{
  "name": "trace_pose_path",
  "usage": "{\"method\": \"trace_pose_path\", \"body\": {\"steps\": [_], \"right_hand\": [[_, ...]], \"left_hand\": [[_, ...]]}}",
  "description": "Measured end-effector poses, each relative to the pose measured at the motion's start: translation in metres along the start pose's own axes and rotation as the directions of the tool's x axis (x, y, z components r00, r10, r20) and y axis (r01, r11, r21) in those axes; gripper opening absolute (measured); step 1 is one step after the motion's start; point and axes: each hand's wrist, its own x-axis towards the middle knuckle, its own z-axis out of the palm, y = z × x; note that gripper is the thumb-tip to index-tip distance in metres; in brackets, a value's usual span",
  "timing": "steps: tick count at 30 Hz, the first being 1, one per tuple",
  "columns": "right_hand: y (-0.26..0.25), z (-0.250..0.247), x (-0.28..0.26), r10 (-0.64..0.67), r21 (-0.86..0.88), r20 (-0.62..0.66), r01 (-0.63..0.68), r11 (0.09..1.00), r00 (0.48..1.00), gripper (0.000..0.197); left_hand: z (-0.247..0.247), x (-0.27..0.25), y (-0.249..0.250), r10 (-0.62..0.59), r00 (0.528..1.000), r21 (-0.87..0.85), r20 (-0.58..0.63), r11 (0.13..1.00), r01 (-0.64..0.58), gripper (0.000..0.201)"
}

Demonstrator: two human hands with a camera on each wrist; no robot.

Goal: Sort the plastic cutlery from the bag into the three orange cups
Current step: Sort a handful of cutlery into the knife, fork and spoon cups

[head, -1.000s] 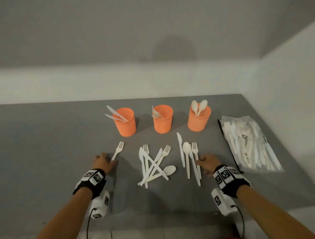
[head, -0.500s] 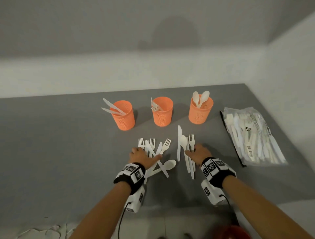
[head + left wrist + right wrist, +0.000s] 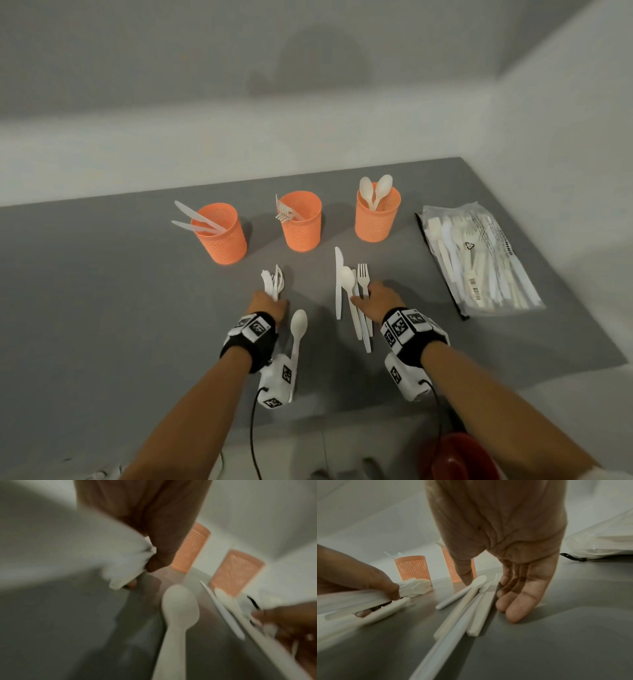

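Observation:
Three orange cups stand in a row on the grey table: the left cup (image 3: 222, 233) holds knives, the middle cup (image 3: 301, 226) forks, the right cup (image 3: 376, 216) spoons. My left hand (image 3: 269, 305) grips a bunch of white cutlery (image 3: 273, 282), heads pointing up toward the cups. One spoon (image 3: 297, 329) lies just right of that wrist. My right hand (image 3: 376, 301) rests with straight fingers on the table beside a row of a knife (image 3: 338, 281), spoon (image 3: 347, 279) and fork (image 3: 363, 277). In the right wrist view its fingers (image 3: 518, 601) touch the fork handle's side.
A clear plastic bag (image 3: 479, 253) with more cutlery lies at the table's right edge. The table's front edge runs just under my forearms. A red object (image 3: 459, 455) sits below the table at the lower right. Walls close the back and right.
My left hand slid right into the crossed pile and gathered most of it into a bunch, leaving one spoon. My right hand stayed beside the row of knife, spoon and fork.

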Motion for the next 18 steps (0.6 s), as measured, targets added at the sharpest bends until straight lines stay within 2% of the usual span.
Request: {"method": "trace_pose_path", "body": {"steps": [3, 4, 7, 11, 14, 18], "right_hand": [[-0.004, -0.002, 0.002, -0.020, -0.023, -0.012, 0.019, 1.000, 1.000, 0.049], [-0.007, -0.001, 0.004, -0.018, -0.023, -0.019, 0.018, 1.000, 1.000, 0.052], [-0.018, 0.002, 0.004, 0.023, -0.031, -0.054, -0.024, 0.999, 0.998, 0.079], [-0.034, 0.008, 0.002, 0.015, -0.126, -0.104, -0.028, 0.992, 0.994, 0.099], [-0.045, 0.011, 0.001, -0.022, -0.230, -0.135, -0.010, 0.973, 0.991, 0.092], [-0.056, 0.014, 0.008, -0.018, -0.198, -0.123, -0.006, 0.980, 0.992, 0.056]], "left_hand": [[-0.018, 0.000, -0.005, 0.044, 0.999, -0.108, -0.025, 0.993, -0.046, 0.028], [-0.024, 0.001, -0.008, 0.063, 0.996, -0.106, -0.058, 0.992, -0.069, 0.031], [-0.033, -0.008, -0.018, 0.106, 0.989, -0.009, -0.104, 0.994, -0.107, 0.040], [-0.015, -0.038, -0.033, 0.180, 0.984, 0.119, -0.013, 0.977, -0.178, 0.047], [0.003, -0.056, -0.037, 0.183, 0.983, 0.172, 0.012, 0.968, -0.182, 0.056], [0.018, -0.065, -0.033, 0.161, 0.986, 0.260, 0.053, 0.951, -0.169, 0.058]]}}
